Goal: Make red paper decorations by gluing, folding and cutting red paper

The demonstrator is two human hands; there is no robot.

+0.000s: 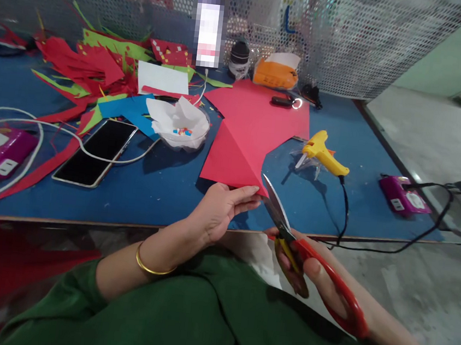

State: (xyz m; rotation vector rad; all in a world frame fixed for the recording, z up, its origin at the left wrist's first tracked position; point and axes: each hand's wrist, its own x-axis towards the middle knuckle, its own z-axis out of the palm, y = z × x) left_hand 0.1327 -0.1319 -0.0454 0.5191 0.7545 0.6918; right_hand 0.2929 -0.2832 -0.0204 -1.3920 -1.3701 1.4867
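Blue table point(161, 206) is backed by perforated screen point(351, 42) at top. Red paper point(240, 135), centre, is pinched by left hand point(220, 210); scissors point(284, 231), lower right, are gripped by right hand point(327, 287), blades parted near corner (cutting stage, seemingly); steady paper, aligned blades called for next.

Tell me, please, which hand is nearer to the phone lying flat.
Left. The left hand holds the red paper, right of the phone; the right hand holds the scissors, farther right.

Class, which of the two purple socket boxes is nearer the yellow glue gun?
The right-hand box, joined to a black cord; the left-hand box lies past the dark phone.
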